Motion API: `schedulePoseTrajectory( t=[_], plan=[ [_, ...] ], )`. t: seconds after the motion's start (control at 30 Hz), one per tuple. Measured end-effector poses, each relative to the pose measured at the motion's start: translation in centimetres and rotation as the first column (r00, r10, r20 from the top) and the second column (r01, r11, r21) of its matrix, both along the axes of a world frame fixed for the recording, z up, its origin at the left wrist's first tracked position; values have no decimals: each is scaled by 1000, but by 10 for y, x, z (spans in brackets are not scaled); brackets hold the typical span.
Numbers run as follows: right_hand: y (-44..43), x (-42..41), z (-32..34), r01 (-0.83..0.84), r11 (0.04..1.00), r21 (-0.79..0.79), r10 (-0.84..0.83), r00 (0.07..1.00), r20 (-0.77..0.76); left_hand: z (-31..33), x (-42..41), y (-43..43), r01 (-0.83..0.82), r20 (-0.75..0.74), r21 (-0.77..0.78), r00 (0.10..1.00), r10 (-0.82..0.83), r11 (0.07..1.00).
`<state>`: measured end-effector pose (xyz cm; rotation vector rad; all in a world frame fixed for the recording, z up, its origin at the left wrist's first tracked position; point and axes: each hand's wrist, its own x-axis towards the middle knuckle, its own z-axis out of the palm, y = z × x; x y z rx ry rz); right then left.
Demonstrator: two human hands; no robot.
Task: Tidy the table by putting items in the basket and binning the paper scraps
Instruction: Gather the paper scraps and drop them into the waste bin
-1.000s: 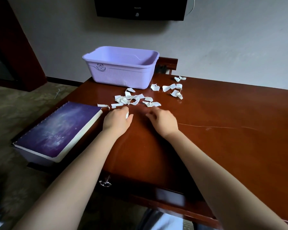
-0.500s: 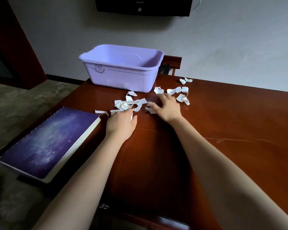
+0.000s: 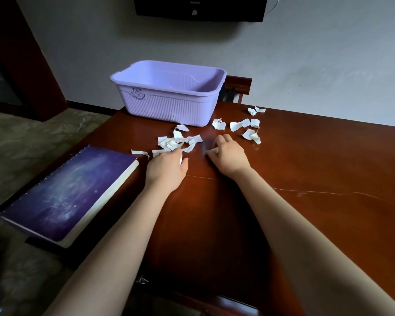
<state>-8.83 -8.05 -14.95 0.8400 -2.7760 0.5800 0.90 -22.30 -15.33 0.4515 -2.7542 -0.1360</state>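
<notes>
Left hand (image 3: 167, 166) and right hand (image 3: 228, 156) among scraps (image 3: 180, 140) on the desk (image 3: 306, 179).
The left hand grips scraps. The right hand's fingers curl on the desk, blurred, so its hold cannot be told. The basket (image 3: 169, 106) stands just behind the scraps, and the notebook (image 3: 71, 192) lies left.

Open surface (image 3: 317, 169) at right and near edge: free passage. Far left corner blocked by basket (image 3: 169, 108). Left edge occupied by notebook (image 3: 66, 192). Loose paper scraps (image 3: 170, 142) before basket.

Hands among paper scraps (image 3: 176, 141) before the basket (image 3: 167, 106): left hand (image 3: 166, 167) pinches 1, right hand (image 3: 229, 157) blurred.
</notes>
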Motion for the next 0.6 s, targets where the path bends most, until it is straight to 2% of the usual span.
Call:
schedulePoseTrajectory(
  t=[0.2,0.33,0.47,0.6],
  plan=[
    [1,8,4,143,990,7,-142,986,-90,2,1,2,-10,9,-4,1000,10,1000],
    [5,6,5,184,976,-118,-178,982,58,3,2,3,-22,-3,20,1000,22,1000],
    [17,11,15,202,920,-336,-109,955,276,5,3,4,-24,8,52,1000,24,998],
    [37,23,26,261,847,-462,-45,903,428,9,7,7,-27,-8,136,1000,28,990]
  ],
)
